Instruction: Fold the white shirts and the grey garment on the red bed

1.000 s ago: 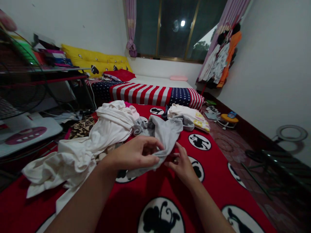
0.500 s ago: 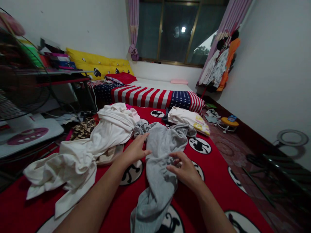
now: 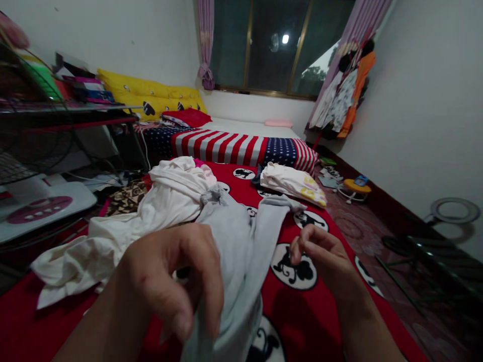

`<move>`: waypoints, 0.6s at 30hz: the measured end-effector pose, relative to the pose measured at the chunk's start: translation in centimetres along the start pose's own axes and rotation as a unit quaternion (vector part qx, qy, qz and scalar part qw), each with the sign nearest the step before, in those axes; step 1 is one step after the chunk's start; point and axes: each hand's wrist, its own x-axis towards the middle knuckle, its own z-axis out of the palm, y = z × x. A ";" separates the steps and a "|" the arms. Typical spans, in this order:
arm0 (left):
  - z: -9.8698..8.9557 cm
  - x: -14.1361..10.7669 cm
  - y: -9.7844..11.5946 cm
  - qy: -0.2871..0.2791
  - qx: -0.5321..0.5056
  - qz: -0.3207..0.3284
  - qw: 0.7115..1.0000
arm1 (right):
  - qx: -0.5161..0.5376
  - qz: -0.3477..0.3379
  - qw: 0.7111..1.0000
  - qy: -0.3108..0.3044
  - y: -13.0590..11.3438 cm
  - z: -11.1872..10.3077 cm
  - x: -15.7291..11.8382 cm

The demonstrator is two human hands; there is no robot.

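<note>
Grey trousers (image 3: 230,241) lie lengthwise on the red patterned cover (image 3: 302,322), their two legs spread apart toward the far end. Over the near left part of the trousers is my left hand (image 3: 181,276), large in view, its fingers bent downward and apart from the thumb; nothing shows between them. To the right of the grey cloth, my right hand (image 3: 317,251) hovers above the cover with loosely curled fingers and holds nothing visible. A crumpled white garment (image 3: 166,201) lies left of the trousers.
Folded light clothes (image 3: 290,182) rest at the cover's far right. Behind stands a bed with a striped and starred sheet (image 3: 222,147). A fan base (image 3: 45,206) and a cluttered desk are at left; a yellow stool (image 3: 356,186) is at right.
The grey trousers have changed from a bunched strip to a wider shape with separated legs. My left hand has come nearer the camera; my right hand has moved right, off the cloth.
</note>
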 end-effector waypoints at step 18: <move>-3.9 4.8 -14.0 0.305 0.392 -0.194 0.846 | -0.321 -0.043 0.918 0.231 5.5 -2.3 0.8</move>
